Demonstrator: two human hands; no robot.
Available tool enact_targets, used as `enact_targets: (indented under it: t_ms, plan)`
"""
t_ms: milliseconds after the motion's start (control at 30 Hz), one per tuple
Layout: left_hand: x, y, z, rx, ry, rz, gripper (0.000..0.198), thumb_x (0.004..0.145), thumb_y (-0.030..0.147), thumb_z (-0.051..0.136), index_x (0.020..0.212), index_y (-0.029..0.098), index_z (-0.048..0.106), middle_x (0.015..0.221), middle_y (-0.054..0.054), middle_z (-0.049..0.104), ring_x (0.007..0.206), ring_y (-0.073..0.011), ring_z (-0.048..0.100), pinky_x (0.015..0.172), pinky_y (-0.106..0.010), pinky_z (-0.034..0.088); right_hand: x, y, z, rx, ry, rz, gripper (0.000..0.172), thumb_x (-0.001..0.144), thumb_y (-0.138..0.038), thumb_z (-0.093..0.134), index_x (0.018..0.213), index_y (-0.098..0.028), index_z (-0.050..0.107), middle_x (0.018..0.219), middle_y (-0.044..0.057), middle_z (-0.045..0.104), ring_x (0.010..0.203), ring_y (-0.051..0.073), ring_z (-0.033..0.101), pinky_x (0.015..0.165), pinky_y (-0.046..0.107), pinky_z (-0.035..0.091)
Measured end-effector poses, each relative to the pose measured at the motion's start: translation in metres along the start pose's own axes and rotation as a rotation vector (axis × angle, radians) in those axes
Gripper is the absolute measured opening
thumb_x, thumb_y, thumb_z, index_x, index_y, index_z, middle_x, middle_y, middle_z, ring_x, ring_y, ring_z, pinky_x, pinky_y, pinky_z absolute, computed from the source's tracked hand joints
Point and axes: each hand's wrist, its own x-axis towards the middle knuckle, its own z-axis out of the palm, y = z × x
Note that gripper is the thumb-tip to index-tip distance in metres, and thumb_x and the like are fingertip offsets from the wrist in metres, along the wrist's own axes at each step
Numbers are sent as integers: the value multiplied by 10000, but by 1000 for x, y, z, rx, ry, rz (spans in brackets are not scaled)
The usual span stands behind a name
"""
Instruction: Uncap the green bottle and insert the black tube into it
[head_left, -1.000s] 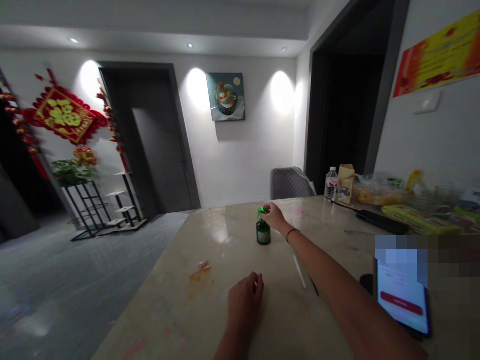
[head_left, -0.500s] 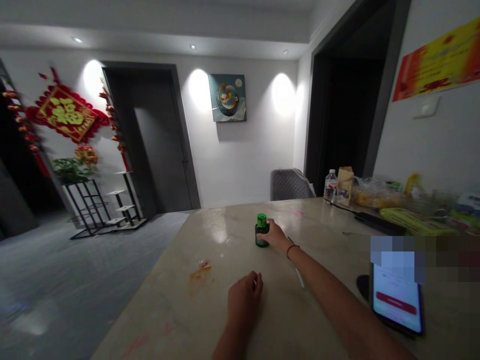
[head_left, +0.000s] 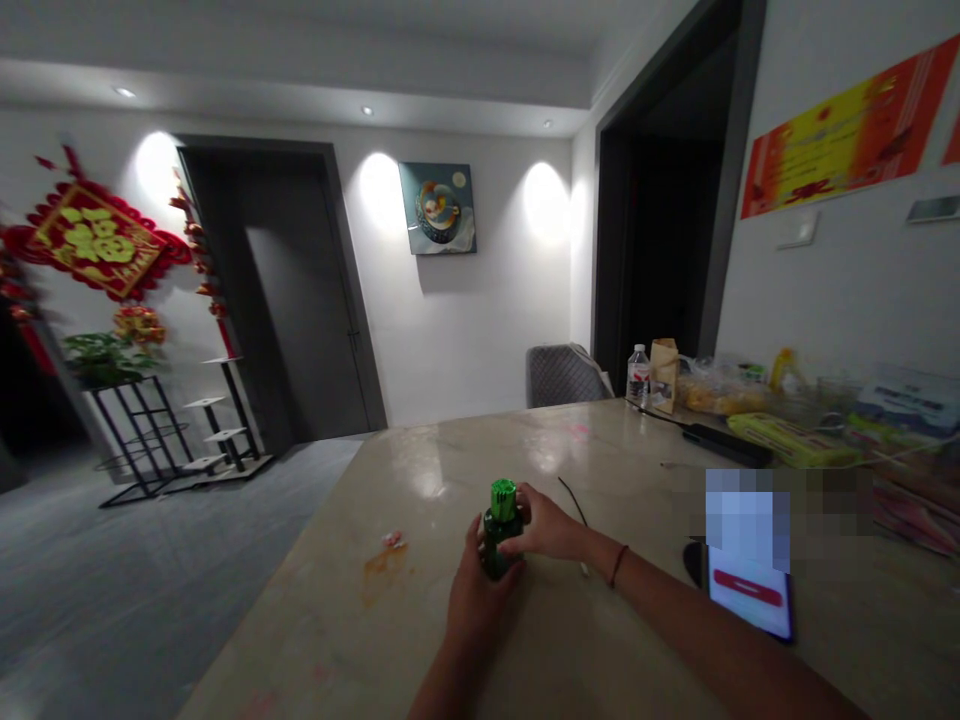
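A dark green bottle (head_left: 495, 540) with a bright green ridged cap (head_left: 503, 497) is upright between my two hands, near the middle of the table (head_left: 322, 590). My left hand (head_left: 480, 585) wraps the bottle's left side and lower part. From the right, my right hand (head_left: 544, 525) grips the bottle just below the cap, with thumb and fingers around it. Parts of the bottle are hidden behind the fingers. Whether its base touches the tabletop I cannot tell.
A thin dark cable (head_left: 573, 500) lies right of the bottle. The phone (head_left: 750, 595) is farther right. At the back right stand a water bottle (head_left: 638, 376), a paper bag (head_left: 664, 375) and a yellow-green packet (head_left: 784, 440). An orange stain (head_left: 384, 572) marks the left.
My right hand has brought the bottle nearer to me. My left hand, resting apart from it before, has closed around it. The camera view has turned slightly right.
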Motion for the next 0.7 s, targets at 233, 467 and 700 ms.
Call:
enact_targets:
  t_ms: [233, 467, 700]
  plan:
    - [-8, 17, -1, 153, -8, -28, 613, 697, 337, 595, 1259, 230, 373, 1089, -67, 636, 961, -202, 608, 779, -265, 441, -9, -17, -2, 365, -33, 72, 794, 510, -410, 770, 1181, -199, 401, 1171, 105, 541, 1095, 228, 501, 962, 385, 334]
    - [-6, 20, 0, 243, -9, -114, 640, 703, 382, 588, 1278, 223, 357, 1099, -75, 636, 976, -209, 603, 779, -260, 435, -43, -35, -13, 548, 184, 178, 609, 691, -568, 552, 1134, -155, 496, 677, 22, 643, 882, 201, 587, 919, 396, 326]
    - [-8, 23, -1, 280, -30, -87, 647, 696, 377, 588, 1282, 236, 351, 1095, -57, 640, 974, -194, 605, 779, -243, 428, -49, -31, -15, 531, 260, 151, 499, 710, -541, 548, 1051, -178, 541, 717, 14, 624, 807, 182, 578, 821, 360, 374]
